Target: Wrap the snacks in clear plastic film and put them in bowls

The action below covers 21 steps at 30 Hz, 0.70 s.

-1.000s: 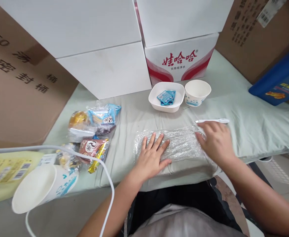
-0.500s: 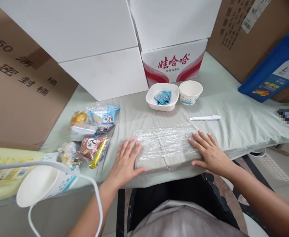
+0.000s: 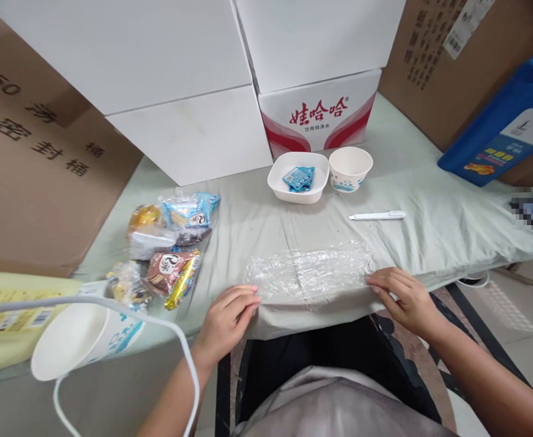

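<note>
— While the sheet of cling film (image 3: 311,270) lies spread flat on the bench (image 3: 430,200), at 6 o'clock near the front edge, how much of the work looks done?

— The laying-out seems finished, as a judgement: the film is stretched wide and lies mostly flat, though wrinkled. Nothing rests on it.

— And the hands?

— The left hand (image 3: 228,315) sits at the film's 9 o'clock corner, fingers curled together at the edge; whether that grip pinches film or only cloth cannot be told. The right hand (image 3: 405,298) sits at the 3 o'clock corner, fingertips drawn together on the film's border, seemingly nipping it.

— What remains untouched?

— The pile of wrapped snacks (image 3: 169,249) at 9 o'clock of the film, well apart from it. The white square bowl (image 3: 298,179) with its blue sachets (image 3: 298,178) and the paper cup (image 3: 351,168) beside it stand at 12 o'clock, with a white pen-like tool (image 3: 377,215) between them and the film. Another paper cup (image 3: 82,340) lies tipped at 8 o'clock.

— So, early?

— Likely early: the sheet is ready, and none of the items is wrapped in it or covered by it.
</note>
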Each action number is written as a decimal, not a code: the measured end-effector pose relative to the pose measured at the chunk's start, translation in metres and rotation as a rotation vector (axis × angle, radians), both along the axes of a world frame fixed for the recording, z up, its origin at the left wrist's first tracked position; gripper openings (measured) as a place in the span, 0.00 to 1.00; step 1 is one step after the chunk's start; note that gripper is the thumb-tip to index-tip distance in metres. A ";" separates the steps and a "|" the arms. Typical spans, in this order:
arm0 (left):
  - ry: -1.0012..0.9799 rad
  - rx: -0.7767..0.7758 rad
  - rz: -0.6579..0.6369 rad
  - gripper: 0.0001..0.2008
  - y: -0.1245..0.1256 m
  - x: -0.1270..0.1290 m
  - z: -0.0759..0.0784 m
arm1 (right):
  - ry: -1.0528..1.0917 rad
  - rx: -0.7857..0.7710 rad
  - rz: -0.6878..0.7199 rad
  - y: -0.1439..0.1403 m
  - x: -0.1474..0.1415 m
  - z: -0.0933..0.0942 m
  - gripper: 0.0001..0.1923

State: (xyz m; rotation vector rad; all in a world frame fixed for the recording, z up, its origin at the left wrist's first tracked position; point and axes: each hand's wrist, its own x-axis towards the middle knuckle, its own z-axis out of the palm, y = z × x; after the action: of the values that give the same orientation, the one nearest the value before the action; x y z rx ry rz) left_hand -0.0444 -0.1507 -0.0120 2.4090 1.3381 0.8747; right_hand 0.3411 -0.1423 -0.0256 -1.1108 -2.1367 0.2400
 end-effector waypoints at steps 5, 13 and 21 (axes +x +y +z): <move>-0.016 -0.122 0.194 0.07 0.021 0.004 0.005 | -0.057 -0.050 -0.146 0.020 -0.004 0.003 0.10; 0.199 -0.227 0.438 0.10 0.060 0.020 0.002 | -0.353 -0.083 -0.384 0.054 -0.020 -0.004 0.14; 0.334 0.129 0.582 0.15 0.055 0.032 0.014 | -0.326 0.148 -0.372 0.049 -0.023 0.009 0.14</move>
State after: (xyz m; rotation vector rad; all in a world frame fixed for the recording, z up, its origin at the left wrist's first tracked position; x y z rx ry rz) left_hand -0.0126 -0.0960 0.0017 2.3596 2.2435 0.7105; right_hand 0.3184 -0.0932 -0.0170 -1.5092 -2.1260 -0.2850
